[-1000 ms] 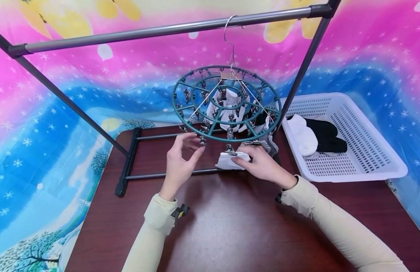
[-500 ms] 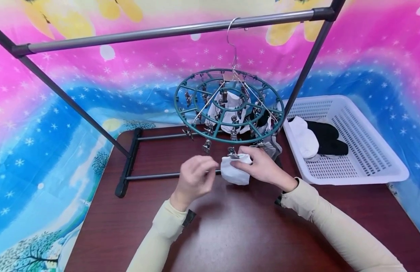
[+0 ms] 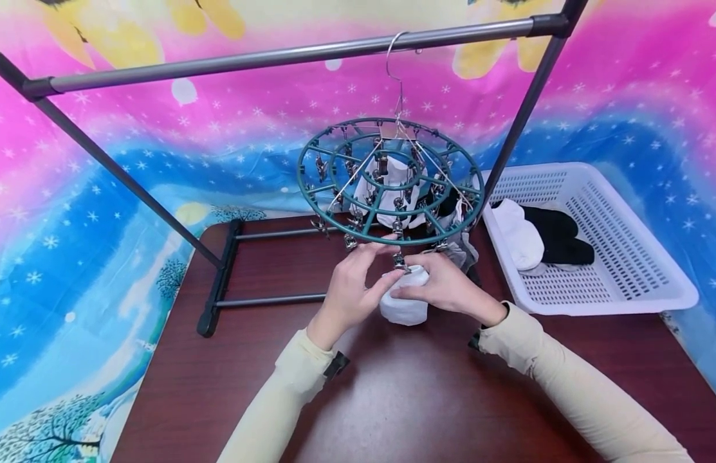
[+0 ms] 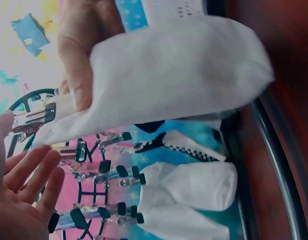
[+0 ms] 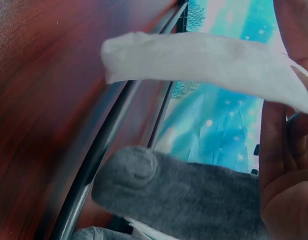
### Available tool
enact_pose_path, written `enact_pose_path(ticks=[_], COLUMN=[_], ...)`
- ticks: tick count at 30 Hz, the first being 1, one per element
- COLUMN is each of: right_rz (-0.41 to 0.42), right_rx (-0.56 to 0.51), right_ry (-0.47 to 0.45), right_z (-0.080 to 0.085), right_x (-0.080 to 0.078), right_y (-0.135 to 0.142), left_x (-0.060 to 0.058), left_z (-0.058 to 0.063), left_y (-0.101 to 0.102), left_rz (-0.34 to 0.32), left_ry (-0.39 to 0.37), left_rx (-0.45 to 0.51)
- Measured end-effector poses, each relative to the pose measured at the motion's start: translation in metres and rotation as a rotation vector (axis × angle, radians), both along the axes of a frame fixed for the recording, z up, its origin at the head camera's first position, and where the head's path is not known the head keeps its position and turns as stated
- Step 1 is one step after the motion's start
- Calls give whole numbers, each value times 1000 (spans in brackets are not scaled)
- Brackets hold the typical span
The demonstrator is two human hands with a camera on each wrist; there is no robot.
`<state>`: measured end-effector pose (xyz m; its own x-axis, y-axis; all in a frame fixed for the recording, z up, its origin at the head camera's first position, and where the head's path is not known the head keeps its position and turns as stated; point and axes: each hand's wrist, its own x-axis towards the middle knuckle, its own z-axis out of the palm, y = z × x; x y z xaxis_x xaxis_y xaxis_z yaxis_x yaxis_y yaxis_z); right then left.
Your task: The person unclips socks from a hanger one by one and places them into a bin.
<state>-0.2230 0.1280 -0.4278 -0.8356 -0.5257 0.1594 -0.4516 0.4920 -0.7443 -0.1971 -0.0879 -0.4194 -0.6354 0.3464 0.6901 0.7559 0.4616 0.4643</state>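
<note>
My right hand (image 3: 450, 286) pinches the cuff of a white sock (image 3: 405, 308) between thumb and fingers, below the front rim of a round green clip hanger (image 3: 369, 225). In the left wrist view, the white sock (image 4: 179, 75) stretches away from the right thumb. A metal clip (image 4: 36, 116) with a dark pad is at the sock's cuff. My left hand (image 3: 352, 289) has its thumb and forefinger at this clip; its other fingers (image 4: 39, 172) are spread loosely. In the right wrist view, a grey sock (image 5: 179, 192) hangs beside the white sock (image 5: 194, 60).
The hanger hooks over the bar (image 3: 288, 54) of a metal rack on a dark red table (image 3: 392, 399). More white socks (image 4: 189, 190) hang at its back, among several clips. A white basket (image 3: 624, 302) at the right holds white and black socks (image 3: 557, 235).
My left hand first drops away from a clip at the left with its fingers curling, then moves right and up to the clip at the white sock. The right hand keeps its hold; the sock hangs lower.
</note>
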Motion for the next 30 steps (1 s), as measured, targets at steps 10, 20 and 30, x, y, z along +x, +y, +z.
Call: enact_pose_path(ticks=[10, 20, 30], right_rz=[-34, -51, 23], right_rx=[52, 102, 59], right_ry=[20, 14, -46], right_z=[-5, -1, 1], right_x=[-4, -6, -4], right_y=[7, 22, 39], left_x=[-2, -3, -3], left_z=[3, 6, 5], left_y=[-2, -11, -15], left_rz=[12, 42, 56], left_ry=[-58, -114, -127], left_rx=[55, 85, 78])
